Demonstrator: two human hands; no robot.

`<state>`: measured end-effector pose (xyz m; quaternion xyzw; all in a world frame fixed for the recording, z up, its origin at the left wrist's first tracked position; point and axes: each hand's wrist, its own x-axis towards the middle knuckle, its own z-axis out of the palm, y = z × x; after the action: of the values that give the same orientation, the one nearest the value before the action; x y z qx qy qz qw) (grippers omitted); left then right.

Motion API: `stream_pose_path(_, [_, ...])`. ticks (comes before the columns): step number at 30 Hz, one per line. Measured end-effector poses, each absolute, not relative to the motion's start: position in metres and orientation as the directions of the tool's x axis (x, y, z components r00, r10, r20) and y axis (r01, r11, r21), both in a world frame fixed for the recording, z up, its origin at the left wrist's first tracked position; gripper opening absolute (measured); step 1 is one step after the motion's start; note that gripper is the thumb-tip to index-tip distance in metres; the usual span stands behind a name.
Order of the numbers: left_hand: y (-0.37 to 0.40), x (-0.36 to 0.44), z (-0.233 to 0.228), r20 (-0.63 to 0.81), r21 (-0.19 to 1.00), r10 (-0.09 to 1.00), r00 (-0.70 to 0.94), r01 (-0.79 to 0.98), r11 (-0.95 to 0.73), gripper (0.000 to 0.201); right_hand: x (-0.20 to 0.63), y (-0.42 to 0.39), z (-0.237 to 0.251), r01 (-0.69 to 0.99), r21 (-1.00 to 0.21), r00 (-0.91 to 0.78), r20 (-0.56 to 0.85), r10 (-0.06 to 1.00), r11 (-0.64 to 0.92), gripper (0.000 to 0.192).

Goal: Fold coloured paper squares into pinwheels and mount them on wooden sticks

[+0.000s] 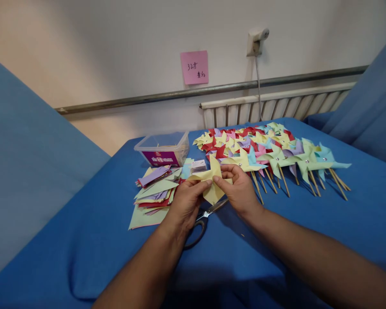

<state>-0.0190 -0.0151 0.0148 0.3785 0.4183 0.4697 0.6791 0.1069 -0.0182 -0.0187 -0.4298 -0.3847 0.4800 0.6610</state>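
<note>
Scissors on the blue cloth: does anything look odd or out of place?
Slightly. The scissors lie partly hidden under the left hand and the yellow paper that both hands fold. Nothing else stands out.

We saw a pale yellow paper pinwheel (211, 180) against a bright blue tablecloth (309, 223). The finished pinwheels (270, 148) behind it were yellow, red, light green, sky blue, lilac and pink, each on a tan wooden stick. The stack of cut paper sheets (154, 193) mixed pale green, purple, yellow and red. The scissors (201, 221) had silver blades and dark handles. The clear plastic box (163, 149) carried a purple label, and the sticky note (194, 67) on the off-white wall was pink.
</note>
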Motion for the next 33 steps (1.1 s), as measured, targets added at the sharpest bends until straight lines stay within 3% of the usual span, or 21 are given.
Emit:
stream_pose_path(6, [-0.015, -0.019, 0.014, -0.214, 0.921, 0.961, 0.175, -0.292, 0.258, 0.035, 0.106, -0.015, -0.023, -0.360, -0.924, 0.168, 0.071, 0.983, 0.128, 0.042])
stream_pose_path(9, [-0.013, -0.020, 0.015, -0.221, 0.922, 0.964, 0.146, -0.291, 0.255, 0.033, 0.109, -0.014, -0.024, -0.300, -0.931, 0.174, 0.160, 0.972, 0.207, 0.040])
stream_pose_path(12, [-0.009, -0.025, 0.017, -0.211, 0.905, 0.969, 0.124, -0.351, 0.242, 0.029, 0.115, -0.017, -0.023, -0.055, -0.903, 0.191, 0.409, 0.892, 0.425, 0.040])
stream_pose_path(14, [-0.006, -0.029, 0.018, -0.213, 0.884, 0.970, 0.117, -0.399, 0.242, 0.029, 0.120, -0.021, -0.020, 0.162, -0.820, 0.116, 0.568, 0.815, 0.549, 0.044])
stream_pose_path(17, [-0.003, -0.034, 0.021, -0.236, 0.854, 0.964, 0.123, -0.448, 0.266, 0.034, 0.123, -0.026, -0.016, 0.345, -0.682, -0.042, 0.675, 0.736, 0.645, 0.044])
stream_pose_path(21, [-0.003, -0.035, 0.022, -0.255, 0.836, 0.956, 0.142, -0.464, 0.292, 0.037, 0.123, -0.027, -0.015, 0.405, -0.611, -0.103, 0.709, 0.698, 0.680, 0.029])
stream_pose_path(27, [-0.007, -0.033, 0.022, -0.243, 0.855, 0.956, 0.163, -0.430, 0.291, 0.030, 0.123, -0.024, -0.014, 0.382, -0.659, -0.062, 0.682, 0.729, 0.648, 0.002])
stream_pose_path(33, [-0.009, -0.029, 0.021, -0.215, 0.867, 0.964, 0.154, -0.424, 0.261, 0.030, 0.125, -0.021, -0.017, 0.335, -0.741, 0.026, 0.625, 0.780, 0.582, 0.010])
